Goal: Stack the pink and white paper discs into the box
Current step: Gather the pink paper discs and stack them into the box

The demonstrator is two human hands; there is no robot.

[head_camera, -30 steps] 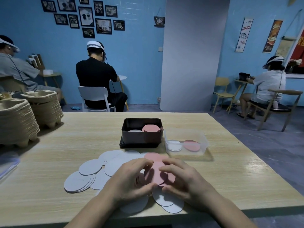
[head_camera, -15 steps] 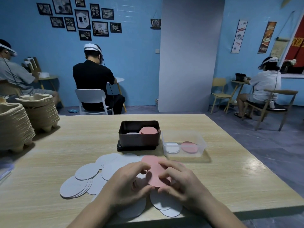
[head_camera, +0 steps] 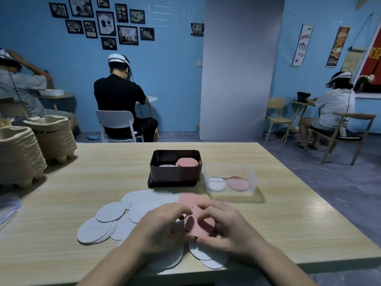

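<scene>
While three other people sat at small side tables along the blue wall, a person worked at a wooden table point(head_camera: 288, 228) with both hands over a spread of paper discs. The left hand point(head_camera: 162, 230) and right hand point(head_camera: 228, 228) met at a small bunch of pink discs point(head_camera: 199, 226), held tilted just above the spread; the right fingers point(head_camera: 208, 209) curled over its top edge with the thumb under its lower edge, and the left fingertips pressed against its left side. How many discs the bunch held could not be told, as the hands were slightly blurred.

White discs point(head_camera: 109, 215) lay fanned and overlapping on the table to the left of the hands, with more showing under the wrists near the front edge. Another pink disc point(head_camera: 188, 199) lay flat just beyond the fingers.

Behind the spread stood a dark box point(head_camera: 175, 174) resting on its lid, with a pink stack point(head_camera: 187, 162) at its right and a lower white stack point(head_camera: 167, 165) at its left. Just beside it, to the right, a clear tub point(head_camera: 231, 170) held one white pile and one pink pile. Stacked pulp trays point(head_camera: 20, 155) stood at the table's left end.
</scene>
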